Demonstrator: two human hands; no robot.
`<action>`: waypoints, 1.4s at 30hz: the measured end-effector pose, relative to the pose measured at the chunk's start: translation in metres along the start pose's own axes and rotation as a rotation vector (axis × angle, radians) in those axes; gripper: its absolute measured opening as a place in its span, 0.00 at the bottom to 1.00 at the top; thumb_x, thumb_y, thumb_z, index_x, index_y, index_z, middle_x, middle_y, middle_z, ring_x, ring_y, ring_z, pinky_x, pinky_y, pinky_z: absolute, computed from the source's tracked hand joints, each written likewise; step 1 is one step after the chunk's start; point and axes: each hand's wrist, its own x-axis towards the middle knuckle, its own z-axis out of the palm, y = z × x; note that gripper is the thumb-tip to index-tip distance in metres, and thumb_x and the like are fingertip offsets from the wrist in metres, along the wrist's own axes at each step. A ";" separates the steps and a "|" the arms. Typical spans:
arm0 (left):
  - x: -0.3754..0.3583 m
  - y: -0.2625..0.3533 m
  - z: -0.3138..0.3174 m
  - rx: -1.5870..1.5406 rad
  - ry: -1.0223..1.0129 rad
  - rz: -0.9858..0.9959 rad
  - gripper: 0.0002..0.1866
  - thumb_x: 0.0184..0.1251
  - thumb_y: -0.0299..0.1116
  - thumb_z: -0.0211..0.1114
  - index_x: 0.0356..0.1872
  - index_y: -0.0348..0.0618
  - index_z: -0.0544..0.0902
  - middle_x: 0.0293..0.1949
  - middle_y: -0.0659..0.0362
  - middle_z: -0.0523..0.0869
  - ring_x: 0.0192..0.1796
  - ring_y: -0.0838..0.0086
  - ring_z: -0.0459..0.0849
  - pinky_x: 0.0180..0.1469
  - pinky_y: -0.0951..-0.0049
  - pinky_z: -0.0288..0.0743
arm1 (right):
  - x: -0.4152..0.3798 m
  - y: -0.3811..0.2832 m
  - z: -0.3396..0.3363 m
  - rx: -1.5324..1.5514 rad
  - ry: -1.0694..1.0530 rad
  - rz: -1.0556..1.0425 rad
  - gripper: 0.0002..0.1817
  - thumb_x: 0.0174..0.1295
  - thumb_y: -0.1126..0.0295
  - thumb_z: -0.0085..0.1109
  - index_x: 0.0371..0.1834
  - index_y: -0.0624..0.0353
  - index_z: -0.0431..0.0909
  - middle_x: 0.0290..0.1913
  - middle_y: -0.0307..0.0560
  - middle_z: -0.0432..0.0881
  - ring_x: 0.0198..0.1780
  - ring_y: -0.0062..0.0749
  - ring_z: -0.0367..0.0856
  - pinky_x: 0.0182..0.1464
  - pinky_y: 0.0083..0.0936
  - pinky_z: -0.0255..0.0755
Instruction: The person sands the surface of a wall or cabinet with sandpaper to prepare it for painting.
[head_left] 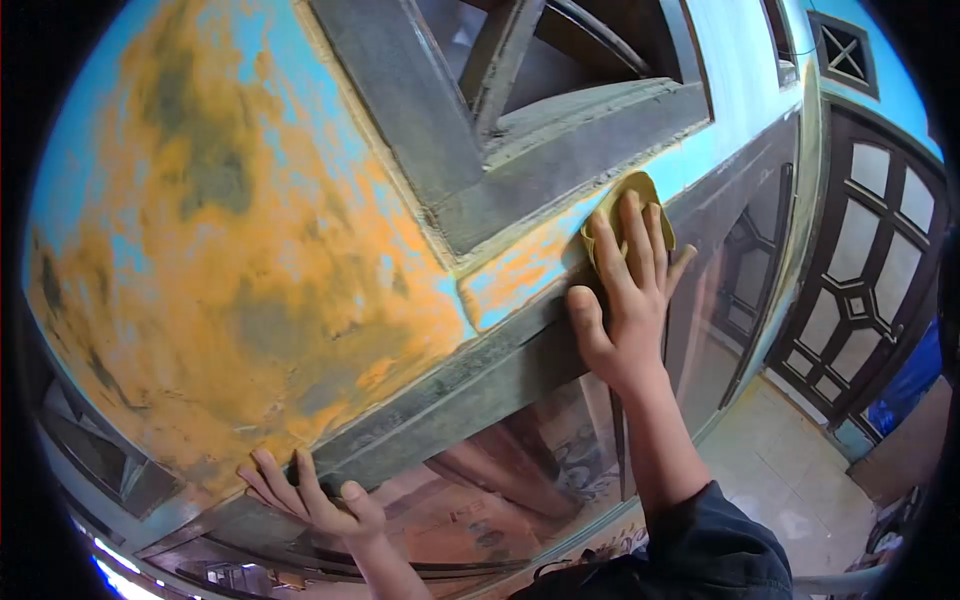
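My right hand (630,300) presses a folded yellow piece of sandpaper (634,184) flat against the narrow strip of wall between two dark frames. Its fingers lie over the sandpaper and its thumb stands out to the side. Around the sandpaper the strip (525,270) shows worn blue and orange paint. Lower left, my left hand (318,500) rests with spread fingers at the dark lintel (440,400), holding nothing. Between the hands and above them is a wall (290,250) with patchy orange, blue and grey paint.
A dark wooden vent frame (430,150) with crossed slats is set above the strip. Reflective panes (480,500) lie below the lintel. To the right are a dark panelled door (850,260), a tiled floor (790,480) and a blue sheet (905,390).
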 end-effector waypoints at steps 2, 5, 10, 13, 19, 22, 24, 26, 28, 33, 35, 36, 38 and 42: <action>0.003 0.002 0.003 0.008 0.021 -0.009 0.31 0.81 0.55 0.45 0.65 0.39 0.78 0.76 0.39 0.67 0.81 0.36 0.54 0.79 0.32 0.38 | -0.003 -0.019 -0.004 0.141 -0.045 -0.084 0.35 0.67 0.42 0.59 0.75 0.42 0.74 0.82 0.51 0.62 0.84 0.58 0.50 0.77 0.71 0.19; 0.003 0.000 0.005 0.025 0.037 -0.016 0.32 0.81 0.56 0.45 0.69 0.41 0.76 0.77 0.41 0.66 0.82 0.39 0.54 0.79 0.33 0.37 | -0.034 -0.019 0.016 0.132 -0.133 -0.425 0.33 0.68 0.34 0.53 0.74 0.32 0.75 0.81 0.46 0.64 0.85 0.50 0.50 0.78 0.72 0.17; 0.007 0.002 0.009 0.053 0.058 -0.048 0.33 0.80 0.55 0.46 0.70 0.38 0.75 0.78 0.43 0.65 0.82 0.42 0.54 0.79 0.33 0.36 | 0.007 0.035 0.001 0.073 0.055 0.011 0.34 0.66 0.41 0.58 0.74 0.41 0.75 0.82 0.49 0.62 0.84 0.55 0.50 0.77 0.73 0.24; 0.008 0.006 0.009 0.043 0.043 -0.097 0.34 0.80 0.55 0.45 0.72 0.36 0.73 0.80 0.44 0.63 0.83 0.42 0.51 0.79 0.33 0.32 | -0.007 0.012 0.007 0.213 0.022 -0.148 0.37 0.65 0.35 0.56 0.75 0.36 0.74 0.81 0.46 0.65 0.84 0.52 0.52 0.78 0.72 0.21; 0.024 0.027 0.003 -0.018 -0.092 -0.081 0.36 0.78 0.56 0.45 0.74 0.36 0.72 0.82 0.42 0.58 0.84 0.40 0.47 0.78 0.31 0.27 | 0.012 0.045 0.002 0.019 0.077 -0.085 0.35 0.65 0.36 0.58 0.74 0.32 0.74 0.79 0.42 0.67 0.83 0.47 0.54 0.78 0.72 0.25; 0.045 0.048 0.000 -0.016 -0.200 -0.021 0.37 0.77 0.57 0.46 0.74 0.37 0.72 0.81 0.40 0.57 0.84 0.38 0.46 0.78 0.30 0.27 | 0.012 0.030 0.002 0.185 0.130 -0.068 0.35 0.63 0.40 0.63 0.74 0.34 0.74 0.79 0.43 0.67 0.82 0.48 0.55 0.78 0.71 0.30; 0.066 0.063 0.001 0.004 -0.280 0.073 0.38 0.76 0.58 0.46 0.75 0.37 0.71 0.81 0.40 0.57 0.84 0.38 0.46 0.78 0.30 0.27 | -0.017 0.010 0.006 0.213 -0.059 -0.312 0.35 0.64 0.39 0.62 0.75 0.32 0.73 0.79 0.44 0.67 0.82 0.49 0.57 0.78 0.71 0.27; 0.091 0.069 -0.002 0.030 -0.327 0.148 0.38 0.76 0.59 0.47 0.75 0.41 0.72 0.81 0.41 0.58 0.84 0.38 0.47 0.78 0.30 0.29 | -0.021 0.017 0.010 0.171 -0.035 -0.295 0.35 0.64 0.38 0.61 0.74 0.31 0.74 0.79 0.44 0.67 0.82 0.48 0.58 0.77 0.73 0.25; 0.109 0.069 -0.002 0.047 -0.368 0.205 0.38 0.75 0.60 0.48 0.75 0.43 0.72 0.81 0.42 0.58 0.84 0.39 0.48 0.79 0.30 0.30 | 0.004 0.055 0.001 0.066 0.021 -0.154 0.34 0.64 0.38 0.61 0.74 0.31 0.74 0.79 0.43 0.67 0.82 0.48 0.57 0.77 0.74 0.25; 0.138 0.082 0.012 0.255 -0.323 0.392 0.37 0.74 0.59 0.50 0.78 0.50 0.68 0.83 0.46 0.56 0.84 0.42 0.47 0.79 0.32 0.33 | -0.005 0.030 -0.003 0.139 -0.007 -0.176 0.36 0.66 0.31 0.51 0.74 0.29 0.73 0.80 0.40 0.66 0.83 0.46 0.55 0.78 0.72 0.23; 0.147 0.087 0.018 0.282 -0.300 0.467 0.36 0.73 0.57 0.52 0.79 0.52 0.67 0.83 0.48 0.55 0.84 0.43 0.46 0.80 0.33 0.33 | -0.014 0.035 0.004 0.058 -0.011 -0.312 0.36 0.66 0.28 0.48 0.74 0.28 0.73 0.79 0.36 0.67 0.82 0.44 0.58 0.78 0.70 0.19; 0.152 0.090 0.020 0.284 -0.297 0.505 0.35 0.74 0.56 0.52 0.78 0.53 0.68 0.83 0.48 0.55 0.84 0.42 0.46 0.80 0.32 0.34 | -0.009 0.047 0.004 -0.005 0.025 -0.328 0.36 0.67 0.28 0.48 0.74 0.28 0.73 0.79 0.35 0.67 0.82 0.44 0.58 0.78 0.70 0.18; 0.157 0.092 0.021 0.283 -0.298 0.576 0.33 0.74 0.54 0.52 0.77 0.54 0.70 0.83 0.48 0.56 0.84 0.40 0.46 0.80 0.32 0.34 | 0.013 0.069 -0.010 -0.027 0.052 -0.050 0.36 0.67 0.29 0.48 0.75 0.30 0.73 0.80 0.39 0.66 0.82 0.45 0.57 0.78 0.72 0.19; 0.161 0.094 0.019 0.260 -0.336 0.652 0.31 0.75 0.52 0.52 0.76 0.55 0.71 0.83 0.49 0.56 0.84 0.39 0.47 0.79 0.32 0.35 | -0.006 0.037 -0.002 0.097 0.011 -0.198 0.38 0.66 0.27 0.47 0.75 0.30 0.73 0.79 0.38 0.67 0.82 0.44 0.58 0.79 0.71 0.22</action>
